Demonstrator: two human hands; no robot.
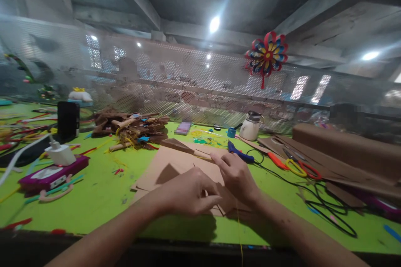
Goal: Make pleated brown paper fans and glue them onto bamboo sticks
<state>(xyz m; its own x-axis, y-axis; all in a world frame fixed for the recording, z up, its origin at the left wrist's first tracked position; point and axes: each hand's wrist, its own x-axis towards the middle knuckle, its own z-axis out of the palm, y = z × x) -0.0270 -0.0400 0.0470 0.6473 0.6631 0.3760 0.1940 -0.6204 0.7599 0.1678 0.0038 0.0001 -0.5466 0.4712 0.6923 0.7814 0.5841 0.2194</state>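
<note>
Thread [239, 229], fine and yellow, hangs from beneath the right hand down past the front edge of the green table [103, 183]. Brown paper [152, 167] lies flat under both hands, near the front of the table, and a darker brown strip [177, 146] rests across its far side, pointing towards the right fingertips.

The right hand [236, 175] is bent over, index finger and thumb drawn together at the strip's near end; whether they grip it, the thread or both cannot be told. The left hand [196, 192] hovers low over the paper, fingers curled and thumb stretched towards them; what it grasps, if anything, is hidden.

Work this fine probably calls for fingertip pressure only, since a hard squeeze could crease the brown stock. The thread would best be drawn evenly, with light tension, so that it neither slackens nor snags on the table edge. One hand should steady the piece while the other guides the thread. Forearms are better held clear of the dangling length, and the thread clear of the glue gun [239, 152] and scissors [296, 167] to the right.
</note>
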